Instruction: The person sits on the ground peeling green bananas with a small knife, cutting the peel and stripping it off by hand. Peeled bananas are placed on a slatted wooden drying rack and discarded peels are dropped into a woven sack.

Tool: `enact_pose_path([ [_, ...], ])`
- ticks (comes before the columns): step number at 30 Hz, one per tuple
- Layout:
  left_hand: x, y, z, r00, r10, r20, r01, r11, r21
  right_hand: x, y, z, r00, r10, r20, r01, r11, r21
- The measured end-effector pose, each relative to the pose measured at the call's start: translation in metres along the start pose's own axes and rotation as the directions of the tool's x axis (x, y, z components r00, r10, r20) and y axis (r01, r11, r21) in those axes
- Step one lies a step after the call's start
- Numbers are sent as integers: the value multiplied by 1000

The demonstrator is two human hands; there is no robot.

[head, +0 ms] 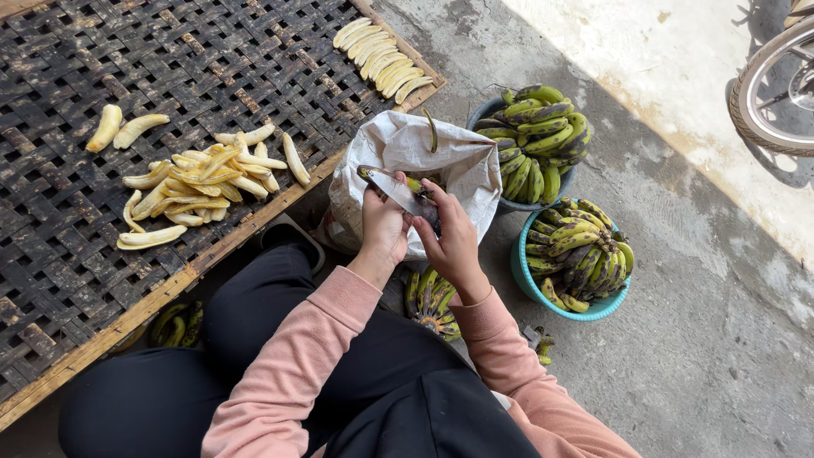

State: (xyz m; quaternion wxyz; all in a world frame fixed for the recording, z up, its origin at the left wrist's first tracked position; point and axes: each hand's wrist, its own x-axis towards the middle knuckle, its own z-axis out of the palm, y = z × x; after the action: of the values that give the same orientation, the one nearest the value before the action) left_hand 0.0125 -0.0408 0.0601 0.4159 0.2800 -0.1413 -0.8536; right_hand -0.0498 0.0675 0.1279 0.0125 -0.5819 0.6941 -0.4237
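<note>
Both hands (415, 229) hide most of a banana (398, 191) over the sack (466, 165).

Looking steeply down from head height, close over lap and concrete floor (678, 339), woven bamboo rack (76, 280) filling upper left.

Two hands, the left hand (383, 225) and right hand (449, 237), meet over one white woven sack (407, 144). Two round basins hold green banana bunches: a grey one (500, 203) farther right, a teal one (521, 276) nearer. One dark woven bamboo tray (76, 280) lies left. One bicycle wheel (763, 93) shows far right.
</note>
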Motion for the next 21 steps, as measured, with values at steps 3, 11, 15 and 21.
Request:
enact_pose_path([
  [3,-3,2,3,995,96,14,-95,995,-34,1,1,5,1000,-15,23,14,997,70],
  [11,-6,0,5,988,152,-26,-153,987,-43,2,3,9,999,15,48,-20,995,101],
  [15,-9,1,6,986,164,27,-163,985,-51,0,6,11,998,46,46,-50,993,104],
  [21,-19,10,13,992,124,9,-125,992,36,-5,11,18,994,106,13,-107,973,203],
])
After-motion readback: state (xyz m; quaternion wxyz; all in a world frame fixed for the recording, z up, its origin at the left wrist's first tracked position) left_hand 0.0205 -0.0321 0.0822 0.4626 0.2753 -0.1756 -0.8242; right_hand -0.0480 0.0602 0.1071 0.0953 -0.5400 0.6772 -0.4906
